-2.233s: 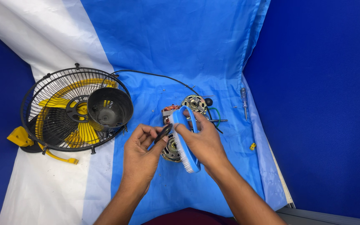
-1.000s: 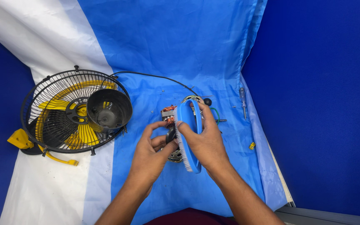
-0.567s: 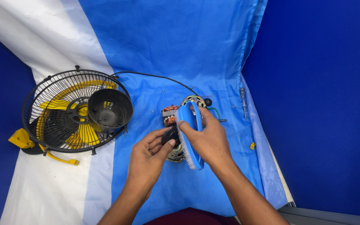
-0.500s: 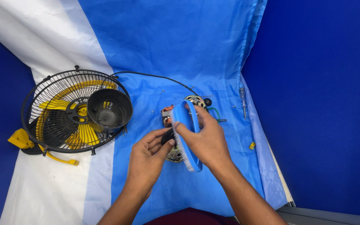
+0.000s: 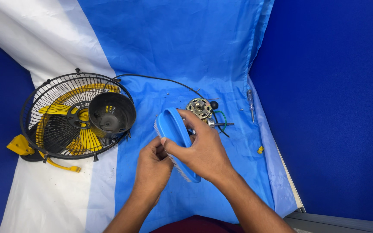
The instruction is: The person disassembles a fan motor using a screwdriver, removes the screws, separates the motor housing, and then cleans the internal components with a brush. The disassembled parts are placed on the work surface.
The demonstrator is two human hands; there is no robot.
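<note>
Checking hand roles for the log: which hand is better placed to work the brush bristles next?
Likely the left hand: its fingers rest right at the white bristle edge of the blue brush. The right hand is wrapped over the brush's back, holding it tilted, so it isn't free.

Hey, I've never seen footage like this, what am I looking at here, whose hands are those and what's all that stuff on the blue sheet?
This is one picture from a camera worn on a person's head, looking down at their own two bare hands. There is no machine at work.

The right hand grips a blue scrubbing brush, bristles facing left. The left hand is cupped against the bristle side; whether it holds something small is hidden.

They work over a blue and white sheet. On the left lies a fan cage of black wire with yellow blades, and a black cup-shaped cover sits on it. Behind the brush is a small motor with wires. To the right lies a screwdriver.
</note>
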